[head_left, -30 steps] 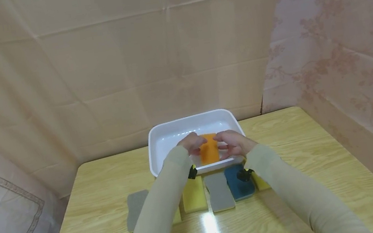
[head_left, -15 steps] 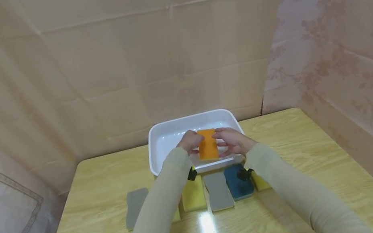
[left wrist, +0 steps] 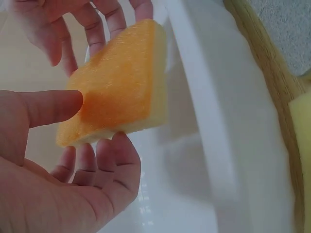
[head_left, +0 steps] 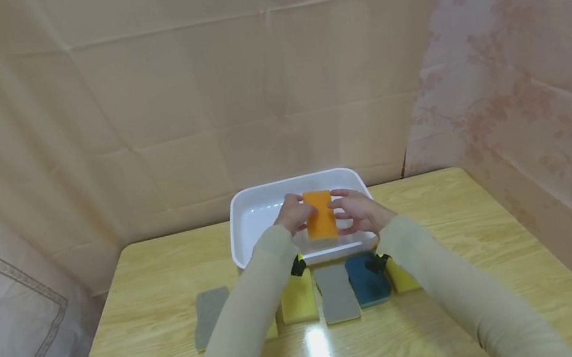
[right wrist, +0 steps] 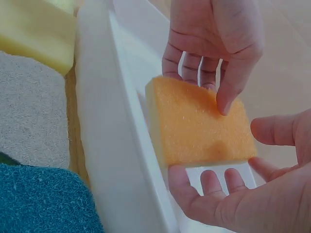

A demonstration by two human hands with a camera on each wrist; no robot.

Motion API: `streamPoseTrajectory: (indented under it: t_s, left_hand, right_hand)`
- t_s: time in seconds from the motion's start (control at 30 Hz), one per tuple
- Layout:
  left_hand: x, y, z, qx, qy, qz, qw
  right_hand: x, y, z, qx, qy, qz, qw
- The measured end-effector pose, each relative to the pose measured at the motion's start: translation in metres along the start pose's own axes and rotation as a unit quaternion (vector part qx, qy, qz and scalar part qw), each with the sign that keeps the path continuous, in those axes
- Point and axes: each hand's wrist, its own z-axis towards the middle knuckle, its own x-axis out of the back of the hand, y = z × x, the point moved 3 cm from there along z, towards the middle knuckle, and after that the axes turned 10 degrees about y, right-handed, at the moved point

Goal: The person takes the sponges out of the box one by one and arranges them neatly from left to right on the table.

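An orange-topped sponge [head_left: 320,215] with a pale yellow body is held above the white tray [head_left: 241,235]. My left hand [head_left: 291,213] pinches its left side, thumb on the orange face [left wrist: 116,77] and fingers underneath. On the other side, my right hand [right wrist: 243,196] rests its fingertips along the sponge's edge. The right thumb stands apart from the orange face in both wrist views. In front of the tray lie a blue sponge [head_left: 367,279], grey-topped sponges [head_left: 337,295] and yellow sponges [head_left: 298,298], partly covered by my forearms.
The tray stands at the back of a wooden table [head_left: 133,315], close to a beige curtain [head_left: 249,84]. A pink patterned curtain [head_left: 525,90] hangs on the right. Another grey sponge [head_left: 211,314] lies at the left, beside my left sleeve.
Both hands have lifted the orange sponge slightly up and away from the tray's near rim. The right thumb has come off its face. The sponges on the table have not moved.
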Motion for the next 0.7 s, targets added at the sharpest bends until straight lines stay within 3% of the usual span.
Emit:
streamPoseTrajectory:
  t_s: [0.7]
  left_hand:
    - [0.0079, 0.0054, 0.0000, 0.007, 0.004, -0.017, 0.9998]
  right_hand:
    - [0.0016, -0.0044, 0.0012, 0.012, -0.009, -0.024, 0.9996]
